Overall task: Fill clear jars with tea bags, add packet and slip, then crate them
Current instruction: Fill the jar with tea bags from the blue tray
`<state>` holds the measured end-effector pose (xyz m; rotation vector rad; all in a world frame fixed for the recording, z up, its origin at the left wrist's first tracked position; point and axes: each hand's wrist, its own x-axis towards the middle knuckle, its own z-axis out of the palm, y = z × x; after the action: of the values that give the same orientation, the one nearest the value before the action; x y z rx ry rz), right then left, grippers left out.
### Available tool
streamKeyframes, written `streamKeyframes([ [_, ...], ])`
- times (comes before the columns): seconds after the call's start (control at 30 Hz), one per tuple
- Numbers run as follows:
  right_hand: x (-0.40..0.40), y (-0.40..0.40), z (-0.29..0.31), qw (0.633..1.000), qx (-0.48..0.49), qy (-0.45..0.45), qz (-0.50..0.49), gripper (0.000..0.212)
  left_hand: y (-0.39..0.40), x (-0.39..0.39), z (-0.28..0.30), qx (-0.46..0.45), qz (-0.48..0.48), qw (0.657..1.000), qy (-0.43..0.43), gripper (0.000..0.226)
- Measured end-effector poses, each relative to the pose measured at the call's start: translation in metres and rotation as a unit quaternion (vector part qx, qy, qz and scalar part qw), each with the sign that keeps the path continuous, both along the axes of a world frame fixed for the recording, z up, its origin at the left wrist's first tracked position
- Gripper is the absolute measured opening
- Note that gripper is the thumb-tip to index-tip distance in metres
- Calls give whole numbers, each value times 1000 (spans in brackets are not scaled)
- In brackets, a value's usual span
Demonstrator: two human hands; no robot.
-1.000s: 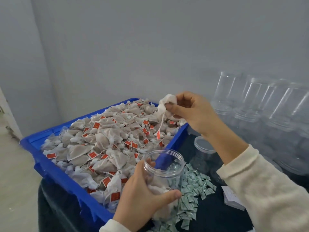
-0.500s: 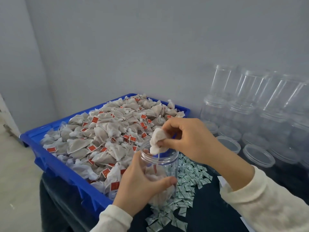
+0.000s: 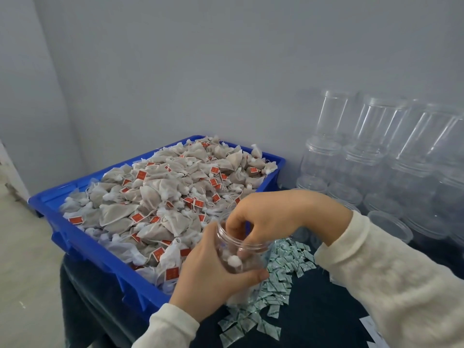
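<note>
At the far left a blue crate [image 3: 82, 237] sits on the dark-covered worktop [image 3: 308, 312], heaped with loose tea bags [image 3: 160, 197], their red tags showing among the mesh pouches.

Just right of the crate's near corner, the left hand [image 3: 208, 280] wraps its fingers and thumb round the body of a clear jar [image 3: 242, 254], holding it upright and slightly tilted just above the worktop. The jar is partly filled: pale tea bags show through its wall, and one white knotted top presses against the plastic near the thumb.

The right hand [image 3: 261, 214] comes from the right, its fingers curled down into the jar's open mouth. Whether its grip holds a tea bag or has let go cannot be told, since the fingertips are hidden inside the rim.

So the step in hand looks to be filling, with the jar seemingly short of full. The next move probably calls for drawing the right hand clear of the mouth and reaching left to the crate for another bag, while the left hand keeps the jar steady.

Beside the jar lies a scatter of small green-and-white packets [image 3: 281, 277], ready for the later step. At the lower right edge, white slips [image 3: 371, 327] are partly visible. Along the right wall stand stacked empty jars [image 3: 371, 156] and loose lids [image 3: 389, 219].
</note>
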<state>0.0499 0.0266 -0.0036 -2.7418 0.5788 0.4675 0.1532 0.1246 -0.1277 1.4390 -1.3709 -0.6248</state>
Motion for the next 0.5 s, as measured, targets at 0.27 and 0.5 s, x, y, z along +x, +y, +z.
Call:
streamKeyframes([
  [0.27,7,3,-5,989,-33,141,41,13,-1,0,-5,22,11,999,-40,101],
  [0.5,11,3,-8,975,-18,209,74,7,-1,0,-6,25,6,997,-66,101],
])
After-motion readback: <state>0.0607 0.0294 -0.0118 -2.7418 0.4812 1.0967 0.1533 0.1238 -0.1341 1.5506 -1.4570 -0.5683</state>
